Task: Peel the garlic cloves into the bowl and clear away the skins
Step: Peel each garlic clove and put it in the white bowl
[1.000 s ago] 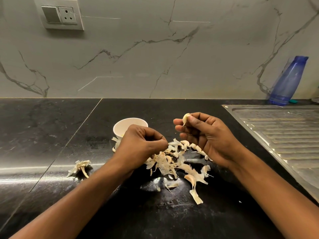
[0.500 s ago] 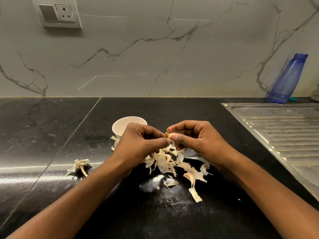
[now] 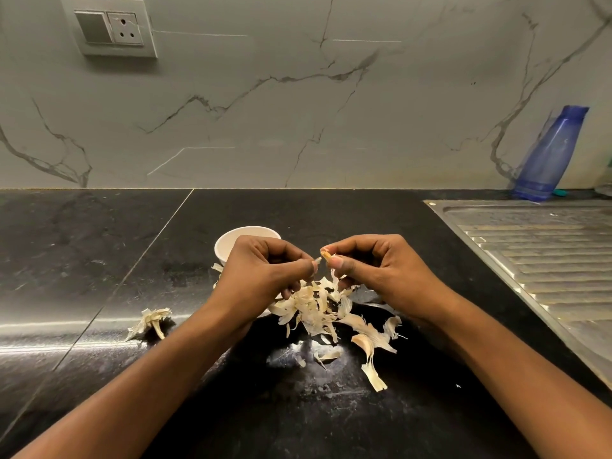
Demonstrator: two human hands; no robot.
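My right hand (image 3: pixel 381 270) pinches a small garlic clove (image 3: pixel 326 256) between thumb and fingers above the black counter. My left hand (image 3: pixel 265 273) has its fingers curled and pinches a thin strip of skin (image 3: pixel 317 261) that runs from the clove. A white bowl (image 3: pixel 228 243) stands just behind my left hand, mostly hidden by it. A heap of papery garlic skins (image 3: pixel 318 309) lies on the counter below both hands, with some cloves mixed in.
A garlic stem with skin (image 3: pixel 150 323) lies apart at the left. The steel sink drainboard (image 3: pixel 543 253) fills the right side. A blue bottle (image 3: pixel 549 157) leans against the marble wall behind it. A switch and socket plate (image 3: pixel 109 28) sits high on the wall.
My right hand brought the clove down and left from its raised position to meet my left hand. My left hand now pinches skin at the clove's tip.
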